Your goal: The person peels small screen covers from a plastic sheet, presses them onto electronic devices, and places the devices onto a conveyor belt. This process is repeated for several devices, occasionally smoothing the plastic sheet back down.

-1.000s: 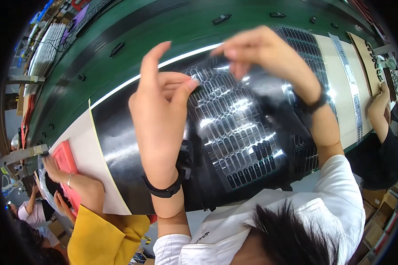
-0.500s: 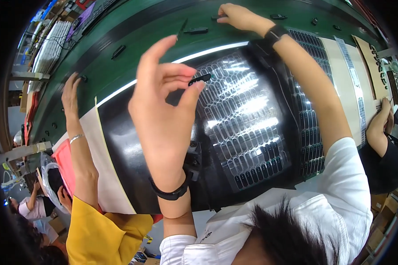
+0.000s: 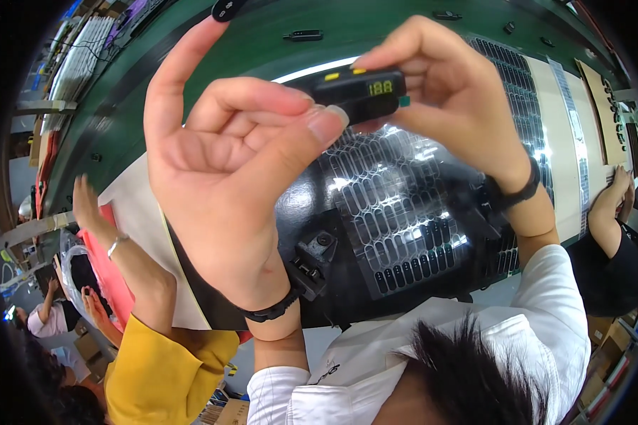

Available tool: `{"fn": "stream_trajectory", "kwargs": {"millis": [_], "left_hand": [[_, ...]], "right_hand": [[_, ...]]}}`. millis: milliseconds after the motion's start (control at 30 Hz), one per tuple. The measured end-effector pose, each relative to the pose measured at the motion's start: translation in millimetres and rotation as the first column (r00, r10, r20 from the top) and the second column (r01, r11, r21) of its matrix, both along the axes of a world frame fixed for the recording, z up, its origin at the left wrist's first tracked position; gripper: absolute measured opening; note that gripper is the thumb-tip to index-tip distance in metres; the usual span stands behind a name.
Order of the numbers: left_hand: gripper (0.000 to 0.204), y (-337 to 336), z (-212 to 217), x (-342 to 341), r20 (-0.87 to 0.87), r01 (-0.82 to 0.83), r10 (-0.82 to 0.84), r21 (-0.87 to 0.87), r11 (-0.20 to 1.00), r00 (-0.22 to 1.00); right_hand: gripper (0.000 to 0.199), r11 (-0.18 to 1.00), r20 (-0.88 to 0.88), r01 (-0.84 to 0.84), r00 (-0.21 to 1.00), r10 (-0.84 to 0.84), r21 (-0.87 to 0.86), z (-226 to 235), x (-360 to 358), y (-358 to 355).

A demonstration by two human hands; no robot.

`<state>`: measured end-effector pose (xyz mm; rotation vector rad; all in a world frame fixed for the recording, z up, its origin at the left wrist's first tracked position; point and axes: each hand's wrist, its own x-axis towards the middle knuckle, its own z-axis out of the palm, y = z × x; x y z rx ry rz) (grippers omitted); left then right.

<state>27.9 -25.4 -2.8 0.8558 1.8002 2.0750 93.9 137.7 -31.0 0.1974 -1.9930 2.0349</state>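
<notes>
A small black electronic device (image 3: 358, 92) with a glowing yellow-green display and yellow marks along its top is held up in front of me. My left hand (image 3: 227, 159) pinches its left end between thumb and finger. On the raised left index fingertip clings a thin black oval sticker (image 3: 228, 9) with small pale marks. The device's right end is between the thumb and fingers of my right hand (image 3: 450, 92). Below lies a clear sheet (image 3: 397, 191) with rows of oval outlines, the nearest rows still bearing dark oval stickers.
Behind runs a green conveyor belt (image 3: 262, 57) carrying black devices, one device (image 3: 303, 35) just beyond my hands. More sticker sheets (image 3: 507, 85) lie to the right. A co-worker's hand (image 3: 92, 212) and yellow sleeve (image 3: 156, 368) are at left; another person's arm (image 3: 609, 205) is far right.
My right hand has come back from the belt with the device. The oval sticker, earlier pinched in my left hand, now sits on its index fingertip, and both hands hold the device.
</notes>
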Motion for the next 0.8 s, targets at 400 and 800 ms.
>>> {"fn": "stream_trajectory", "kwargs": {"millis": [400,800], "left_hand": [[0.067,3.9,-1.2,-0.3,-0.079,0.074,-0.071,0.037,0.997,0.994],[0.056,14.0,-7.3,-3.2,-0.06,-0.024,0.011,-0.232,0.972,0.998]], "right_hand": [[0.03,0.909,-0.079,0.187,0.982,-0.17,0.373,14.7,18.0,-8.1],[0.031,0.836,-0.136,0.19,0.981,-0.14,0.514,12.2,18.5,-5.2]]}}
